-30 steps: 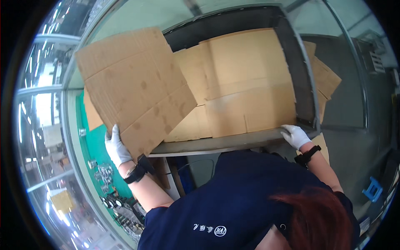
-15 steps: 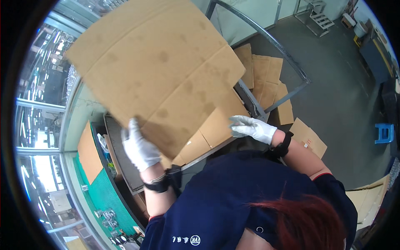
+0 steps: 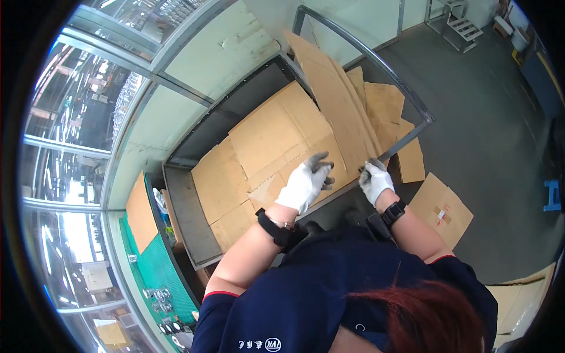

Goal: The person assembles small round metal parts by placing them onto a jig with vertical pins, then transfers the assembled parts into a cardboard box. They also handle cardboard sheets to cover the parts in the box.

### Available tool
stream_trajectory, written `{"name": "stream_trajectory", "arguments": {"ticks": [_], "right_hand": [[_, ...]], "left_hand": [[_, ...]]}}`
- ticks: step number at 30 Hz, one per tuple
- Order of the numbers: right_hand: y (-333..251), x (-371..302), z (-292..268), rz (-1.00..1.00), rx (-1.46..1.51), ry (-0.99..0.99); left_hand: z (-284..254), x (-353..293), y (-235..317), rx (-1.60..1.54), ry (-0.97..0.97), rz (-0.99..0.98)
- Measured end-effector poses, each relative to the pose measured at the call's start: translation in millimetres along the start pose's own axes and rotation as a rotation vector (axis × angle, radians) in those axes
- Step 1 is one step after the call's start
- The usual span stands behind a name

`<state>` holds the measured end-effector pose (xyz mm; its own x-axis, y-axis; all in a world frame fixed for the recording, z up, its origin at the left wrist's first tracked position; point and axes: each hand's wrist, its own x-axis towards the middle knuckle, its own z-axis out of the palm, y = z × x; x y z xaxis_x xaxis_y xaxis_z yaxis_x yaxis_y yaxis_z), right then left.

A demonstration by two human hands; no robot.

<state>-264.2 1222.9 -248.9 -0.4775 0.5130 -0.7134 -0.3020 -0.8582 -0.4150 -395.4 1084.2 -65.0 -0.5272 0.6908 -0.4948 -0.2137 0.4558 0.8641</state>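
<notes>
A large cardboard sheet [image 3: 338,100] stands tilted on edge along the right side of a metal cart [image 3: 188,206]. At the sheet's near lower corner my right hand [image 3: 375,182], in a white glove with dirty fingertips, has its fingers curled on the edge. My left hand [image 3: 303,185], gloved the same way, hovers over the cart near its front edge. Its fingers are apart and bent, with nothing in them. Beneath it, flattened cardboard pieces [image 3: 271,138] cover the cart's bed.
A bent metal handle [image 3: 376,50] rises at the cart's right end. More cardboard pieces [image 3: 382,106] lean beyond it, and a cardboard flap [image 3: 441,212] lies at my right. On the left is a green-topped bench [image 3: 150,267] with small parts. A blue stool [image 3: 552,196] stands far right.
The large sheet has swung from above the cart to its right side, uncovering the cardboard-lined bed. My left hand has let go and moved right; my right hand has closed on the sheet's edge.
</notes>
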Motion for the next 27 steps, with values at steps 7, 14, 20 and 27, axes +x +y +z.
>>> {"name": "stream_trajectory", "arguments": {"ticks": [7, 14, 20, 27], "right_hand": [[-20, 4, -14, 0.198, -0.170, -0.109], [64, -24, -12, 0.351, -0.619, -0.248], [134, -85, 50, 0.365, -1.000, -0.460], [247, -151, 100, 0.387, -1.329, -0.752]], "left_hand": [[-45, -94, 26, 0.133, -0.006, 0.145], [-104, -271, 125, 0.532, -0.190, 1.124], [-121, -403, 110, 0.871, 0.172, 1.296], [-166, -551, 38, 0.726, 0.022, 0.629]]}}
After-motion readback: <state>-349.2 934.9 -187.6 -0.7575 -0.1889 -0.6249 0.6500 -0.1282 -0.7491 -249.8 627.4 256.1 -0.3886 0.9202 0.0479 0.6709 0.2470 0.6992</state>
